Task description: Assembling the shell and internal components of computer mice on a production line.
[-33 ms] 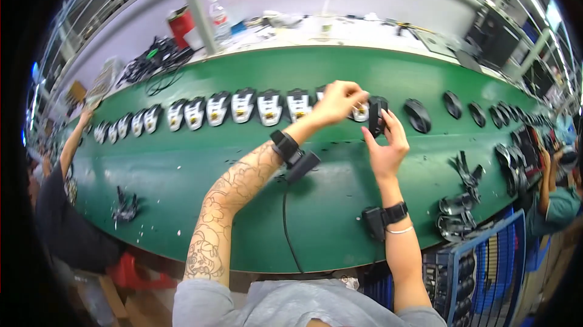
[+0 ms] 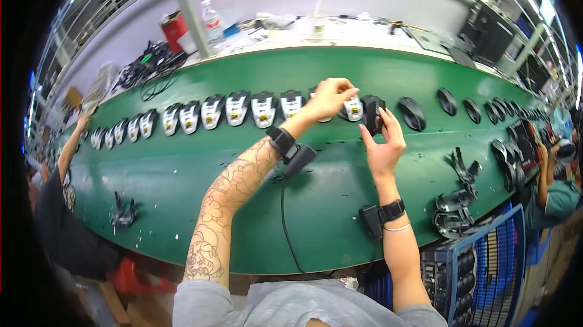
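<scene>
In my right hand [image 2: 387, 141], thumb and fingers grip a black computer mouse [image 2: 372, 114], tilted up on edge at the row. My left hand [image 2: 332, 97] is closed in a pinch just to its left, over the open mouse bodies; anything between its fingertips is too small to make out. Beneath and beside that hand lies a mouse body with a white inner part [image 2: 353, 109]. Leftward runs a line of similar open mouse bodies [image 2: 263, 109], black-edged with white insides. To the right of my right hand sits a closed black mouse [image 2: 412, 113], followed by several more.
Black plastic shells [image 2: 452, 202] lie at the right of the green table [image 2: 328, 205], near a blue crate rack [image 2: 486, 260]. A small black part [image 2: 123, 210] rests at left. Behind stand a bottle [image 2: 212, 23] and tangled cables [image 2: 149, 62]. Co-workers sit at both ends.
The view has shifted slightly, so the table's things sit a little further left. My left hand has drawn slightly away from the mouse in my right hand, which stays gripped.
</scene>
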The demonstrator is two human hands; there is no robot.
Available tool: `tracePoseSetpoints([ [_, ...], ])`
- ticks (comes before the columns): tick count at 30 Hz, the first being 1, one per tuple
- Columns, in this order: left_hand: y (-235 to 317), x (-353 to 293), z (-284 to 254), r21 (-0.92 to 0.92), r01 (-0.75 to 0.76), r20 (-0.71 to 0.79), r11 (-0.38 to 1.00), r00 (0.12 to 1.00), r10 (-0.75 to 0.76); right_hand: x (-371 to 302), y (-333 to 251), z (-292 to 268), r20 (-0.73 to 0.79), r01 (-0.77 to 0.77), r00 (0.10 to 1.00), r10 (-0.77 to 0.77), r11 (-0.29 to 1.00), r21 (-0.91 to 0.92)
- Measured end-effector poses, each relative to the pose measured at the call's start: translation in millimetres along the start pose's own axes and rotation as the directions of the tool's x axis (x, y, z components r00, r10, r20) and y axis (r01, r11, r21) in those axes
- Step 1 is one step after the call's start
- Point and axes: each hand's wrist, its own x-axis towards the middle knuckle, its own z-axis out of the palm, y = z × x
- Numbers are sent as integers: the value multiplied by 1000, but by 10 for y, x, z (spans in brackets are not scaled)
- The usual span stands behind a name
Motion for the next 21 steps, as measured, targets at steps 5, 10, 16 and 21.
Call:
tracePoseSetpoints([
  [5, -407, 396, 165, 614, 3, 211, 789, 963, -168, 29, 228, -177, -117, -10, 993, -13, 981, -192],
  [10, -541, 635, 151, 834, 30, 304, 551, 808, -504, 46, 228, -180, -126, 15, 990, -56, 951, -309],
  [16, -329, 445, 212, 557, -76, 288, 827, 952, -107, 61, 304, -219, -147, -1, 988, -45, 954, -301],
  [21, -228, -69, 154, -386, 84, 44, 919, 996, -72, 19, 304, -153, -84, -1, 996, -23, 959, -285],
])
